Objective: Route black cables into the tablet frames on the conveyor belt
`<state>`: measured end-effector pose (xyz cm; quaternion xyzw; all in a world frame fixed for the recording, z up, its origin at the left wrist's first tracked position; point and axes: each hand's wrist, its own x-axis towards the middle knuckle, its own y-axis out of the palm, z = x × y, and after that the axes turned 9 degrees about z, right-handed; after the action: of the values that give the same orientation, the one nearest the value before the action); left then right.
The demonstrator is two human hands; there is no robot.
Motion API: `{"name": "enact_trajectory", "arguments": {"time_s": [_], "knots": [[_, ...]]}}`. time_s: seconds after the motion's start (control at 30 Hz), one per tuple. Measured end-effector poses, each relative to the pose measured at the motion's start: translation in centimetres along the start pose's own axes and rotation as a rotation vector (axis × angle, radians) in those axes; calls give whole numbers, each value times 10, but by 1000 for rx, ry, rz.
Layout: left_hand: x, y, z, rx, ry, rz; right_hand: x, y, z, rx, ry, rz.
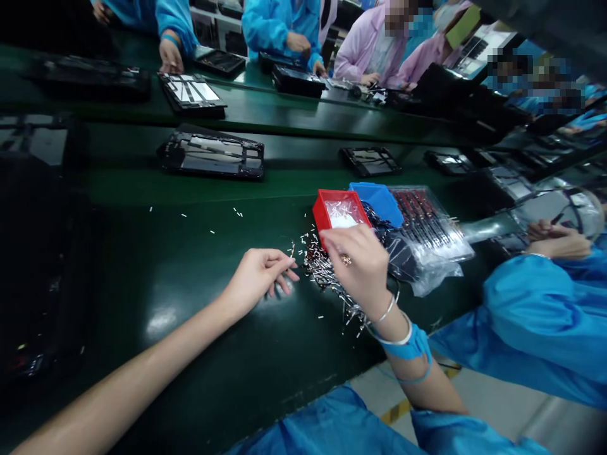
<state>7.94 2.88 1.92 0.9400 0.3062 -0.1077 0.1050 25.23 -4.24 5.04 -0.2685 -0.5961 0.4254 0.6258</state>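
L hand (260,276) is pinching a small thin part (293,250) betw. thumb & index finger, tip of it sticking up; other fingers are curling loosely below. Part is sitting just L of the pile, above the green counter (190,303). R hand (363,265) is hovering at the near side of the red bin (321,212), thumb & fingertips bunching narrow; can't tell if it's gripping anything, or if it's touching the bin, as fingertips are blurring. R wrist is wearing bangles (389,308) + a blue strap (411,344).

Red bin is holding lots of tiny white pcs (341,215). Pile of small metallic parts (322,272) is lying in front of it, spreading partly under the R hand. A few loose white bits (238,212) are lying scattered on the counter, L of the pile. Blue bin (379,196) is standing just beside the red one, to its R, w/ dark parts (374,220) spilling at its near side. Clear tray (429,221) w/ rows of dark & red strips is lying R of that, clear plastic bag (434,272) crumpling at its near edge.

Farther back, a dark device (215,157) & a smaller-looking one (370,161) are lying well apart. At far R, a co-worker's hands (559,240) are working close tog., blue sleeve (531,303) showing.
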Motion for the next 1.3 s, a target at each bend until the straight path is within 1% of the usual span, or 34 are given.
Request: {"name": "enact_trajectory", "arguments": {"time_s": [0.07,0.13,0.2,0.3,0.4,0.5,0.63,0.73,0.8,0.9,0.97,1.03,1.1,1.2,1.3], "knots": [[-1,1,-2,-15,9,10,-4,5,12,115,-144,45],[-4,3,-4,-24,22,31,-7,10,22,162,-217,50],[-6,5,-6,-32,38,54,-9,13,26,187,-226,34],[-7,9,-6,-46,60,74,-11,14,26,211,-189,39],[-7,11,-4,-58,75,71,-13,15,27,132,-180,42],[-6,11,-2,-56,84,48,-13,15,29,21,-205,40],[-6,9,-3,-56,76,34,-9,13,27,11,-214,44],[-6,9,-3,-69,69,41,-7,11,23,60,-204,98],[-5,8,-3,-72,75,34,-8,11,22,148,-171,113],[-4,4,-3,-44,96,-40,-10,10,19,287,-27,81],[-3,-1,-4,-10,117,-113,-11,7,15,283,66,90],[-2,-8,-6,19,144,-182,-11,6,10,218,108,145],[-2,-13,-8,41,170,-233,-10,6,7,146,129,241],[-2,-18,-10,64,201,-282,-6,14,10,38,168,460],[-3,-19,-11,82,223,-309,2,27,21,-87,195,700]]}}
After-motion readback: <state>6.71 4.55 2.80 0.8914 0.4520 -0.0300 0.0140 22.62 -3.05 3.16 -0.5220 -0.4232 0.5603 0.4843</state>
